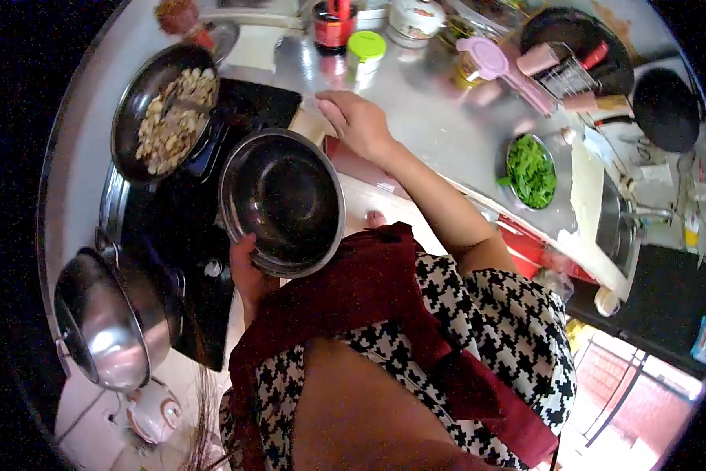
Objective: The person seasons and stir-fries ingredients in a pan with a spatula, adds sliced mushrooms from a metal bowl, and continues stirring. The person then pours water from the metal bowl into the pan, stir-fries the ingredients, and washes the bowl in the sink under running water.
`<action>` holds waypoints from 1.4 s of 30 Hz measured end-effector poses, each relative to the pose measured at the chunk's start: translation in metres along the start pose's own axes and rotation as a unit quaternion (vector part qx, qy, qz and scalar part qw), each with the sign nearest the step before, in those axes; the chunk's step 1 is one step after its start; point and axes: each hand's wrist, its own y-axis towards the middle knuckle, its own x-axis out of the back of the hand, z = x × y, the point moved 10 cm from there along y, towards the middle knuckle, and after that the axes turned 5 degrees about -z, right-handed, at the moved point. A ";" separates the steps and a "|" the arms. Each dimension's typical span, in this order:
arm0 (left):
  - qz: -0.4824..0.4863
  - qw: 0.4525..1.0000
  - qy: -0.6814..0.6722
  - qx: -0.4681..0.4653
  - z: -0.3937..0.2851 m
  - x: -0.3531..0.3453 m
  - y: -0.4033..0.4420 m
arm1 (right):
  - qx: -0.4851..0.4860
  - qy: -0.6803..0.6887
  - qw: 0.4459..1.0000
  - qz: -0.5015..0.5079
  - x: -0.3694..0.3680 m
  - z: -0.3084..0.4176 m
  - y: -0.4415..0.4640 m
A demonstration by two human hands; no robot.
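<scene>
My left hand (249,271) grips the near rim of a deep metal bowl (290,200), held tilted in front of my apron at the stove's edge. The bowl's inside looks dark, with no food visible in it. My right hand (358,125) is beyond the bowl, over the counter edge beside the stove. Its fingers are curled closed, and whatever may be in them is hidden. To the left, a frying pan (129,129) sits on the black stove (153,216) with chopped pale and brown food (176,118) and a utensil in it.
A large steel pot (106,322) stands on the near burner. On the steel counter (424,102) are a green-lidded jar (366,49), a pink strainer (486,59) and a bowl of green leaves (531,173). The sink (616,228) and hanging pans (667,110) lie right.
</scene>
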 end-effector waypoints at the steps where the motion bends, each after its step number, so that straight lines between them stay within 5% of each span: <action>1: -0.022 0.999 0.031 0.002 0.004 0.017 0.010 | -0.013 0.011 1.000 -0.002 0.001 -0.004 -0.006; 5: -0.003 0.981 0.186 -0.062 -0.006 0.007 0.018 | -0.042 -0.015 0.996 0.074 -0.002 -0.010 -0.035; 11: 0.017 0.979 0.195 -0.048 -0.017 0.000 0.056 | -0.057 -0.017 0.981 0.183 -0.065 -0.038 -0.074; 14: 0.098 0.985 0.100 0.099 -0.004 -0.062 0.044 | -0.097 -0.013 0.985 0.142 -0.049 -0.066 -0.082; 15: 0.151 0.968 0.190 -0.073 -0.014 -0.068 0.052 | -0.122 -0.031 0.982 0.140 -0.046 -0.081 -0.087; 17: 0.109 0.977 0.069 0.170 0.025 -0.092 0.065 | -0.159 -0.059 0.978 0.120 -0.032 -0.105 -0.099; 21: 0.208 0.947 0.089 0.228 0.048 -0.131 0.090 | -0.219 -0.084 0.970 0.057 0.008 -0.140 -0.136; 22: 0.296 0.930 0.203 0.082 0.041 -0.138 0.106 | -0.238 -0.089 0.966 0.041 0.016 -0.144 -0.149; 24: 0.436 0.778 0.397 -0.217 0.048 -0.142 0.124 | -0.290 -0.093 0.953 0.009 0.033 -0.140 -0.170; 26: 0.356 0.885 0.299 0.031 0.104 -0.142 0.172 | -0.352 -0.105 0.930 -0.034 0.056 -0.131 -0.194; 27: 0.385 0.869 0.309 0.021 0.116 -0.153 0.173 | -0.361 -0.122 0.923 -0.055 0.063 -0.129 -0.207; 29: 0.378 0.873 0.212 0.224 0.120 -0.208 0.091 | -0.424 -0.121 0.896 -0.054 0.075 -0.125 -0.230; 32: 0.435 0.833 0.261 0.221 0.152 -0.234 0.057 | -0.439 -0.137 0.882 -0.102 0.096 -0.130 -0.265; 36: 0.454 0.772 0.296 0.331 0.213 -0.229 0.014 | -0.447 -0.111 0.868 -0.185 0.119 -0.150 -0.311; 37: 0.467 0.772 0.296 0.314 0.219 -0.241 -0.010 | -0.441 -0.094 0.868 -0.207 0.127 -0.152 -0.321; 39: 0.639 0.692 0.325 0.079 0.220 -0.267 -0.048 | -0.397 -0.048 0.879 -0.259 0.138 -0.164 -0.352; 41: 0.502 0.725 0.337 0.329 0.286 -0.243 -0.057 | -0.387 -0.091 0.875 -0.277 0.170 -0.171 -0.382; 42: 0.508 0.719 0.332 0.337 0.305 -0.246 -0.073 | -0.384 -0.110 0.871 -0.286 0.188 -0.172 -0.400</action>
